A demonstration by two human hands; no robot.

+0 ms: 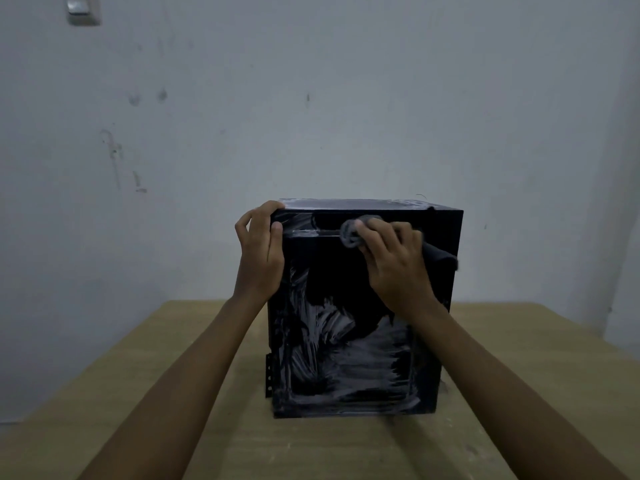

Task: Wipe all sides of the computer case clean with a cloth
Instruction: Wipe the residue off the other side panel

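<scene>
Standing upright on the wooden table (138, 375) in front of me, the black computer case (349, 341) shows a near face smeared with whitish streaks, thickest across the lower half and down the left edge, with a darker patch in the middle. My left hand (261, 251) grips its upper left corner, fingers curled over the top edge, thumb on the near face. My right hand (391, 268) holds a bunched grey cloth (350, 233) pressed against the upper part of that face, a tail trailing right
</scene>
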